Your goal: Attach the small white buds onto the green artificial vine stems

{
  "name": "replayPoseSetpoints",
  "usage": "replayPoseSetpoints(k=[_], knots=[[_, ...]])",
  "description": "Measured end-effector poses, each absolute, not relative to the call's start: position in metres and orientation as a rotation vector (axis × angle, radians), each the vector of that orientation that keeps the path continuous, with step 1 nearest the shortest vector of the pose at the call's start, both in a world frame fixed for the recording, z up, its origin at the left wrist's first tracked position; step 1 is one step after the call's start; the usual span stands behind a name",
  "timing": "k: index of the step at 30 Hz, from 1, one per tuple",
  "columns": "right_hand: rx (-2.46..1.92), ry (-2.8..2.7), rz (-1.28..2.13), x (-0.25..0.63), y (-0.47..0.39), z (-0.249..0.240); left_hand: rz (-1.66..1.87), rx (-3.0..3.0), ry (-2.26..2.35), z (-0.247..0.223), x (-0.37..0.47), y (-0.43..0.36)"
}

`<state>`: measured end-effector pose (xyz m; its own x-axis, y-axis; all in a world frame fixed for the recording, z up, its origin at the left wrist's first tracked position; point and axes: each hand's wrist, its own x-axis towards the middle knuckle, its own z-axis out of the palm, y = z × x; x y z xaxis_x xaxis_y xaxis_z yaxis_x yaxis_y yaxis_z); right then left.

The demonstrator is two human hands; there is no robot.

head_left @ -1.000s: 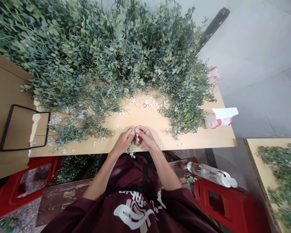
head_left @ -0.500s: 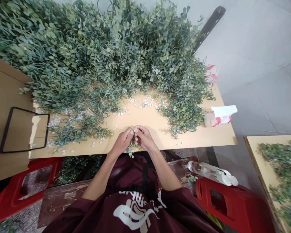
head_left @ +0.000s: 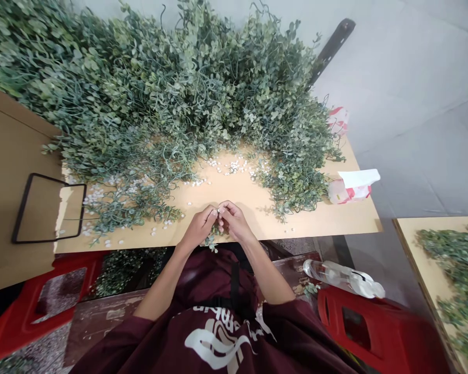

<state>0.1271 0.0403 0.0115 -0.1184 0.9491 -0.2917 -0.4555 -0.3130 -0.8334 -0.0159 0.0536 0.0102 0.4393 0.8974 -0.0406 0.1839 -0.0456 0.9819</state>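
Observation:
My left hand [head_left: 198, 228] and my right hand [head_left: 236, 224] meet above the front edge of the table, thumbs and fingertips pinched together. A small artificial leafy sprig [head_left: 211, 243] hangs down between them, its upper part hidden by the fingers. Something small and white shows at the touching fingertips, too small to make out fully. Loose white bead-like pieces [head_left: 236, 165] are scattered over the wooden table [head_left: 234, 192] beyond my hands. To the left, leafy sprigs [head_left: 128, 208] lie among more white pieces.
A large heap of artificial greenery [head_left: 187, 88] covers the table's far side. Tissue packs [head_left: 349, 192] lie at the right end. A cardboard box [head_left: 19, 208] and black wire frame [head_left: 21, 208] stand left. A plastic bottle [head_left: 331, 275] is near a red stool [head_left: 382, 327].
The view has shifted slightly, so the left-hand things appear a little further right. Both hands keep their pinch on the sprig, with only slight finger movement.

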Motion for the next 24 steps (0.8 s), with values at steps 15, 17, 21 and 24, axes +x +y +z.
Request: replayPoseSetpoints(k=[15,17,21,24], knots=[[-1.262,-1.288,1.323,0.138,0.049,0.027,0.818,1.554,1.049,0.006,-0.019,0.054],[-1.239,-1.388,1.377,0.143,0.062,0.028,0.836,1.541,1.062,0.005,-0.019,0.054],[-1.299,-1.575,1.255,0.147,0.105,0.026,0.892,1.485,1.078,0.004,-0.018,0.054],[-1.506,-1.762,0.982,0.14,0.137,0.023,0.914,1.366,1.076,0.002,-0.017,0.053]])
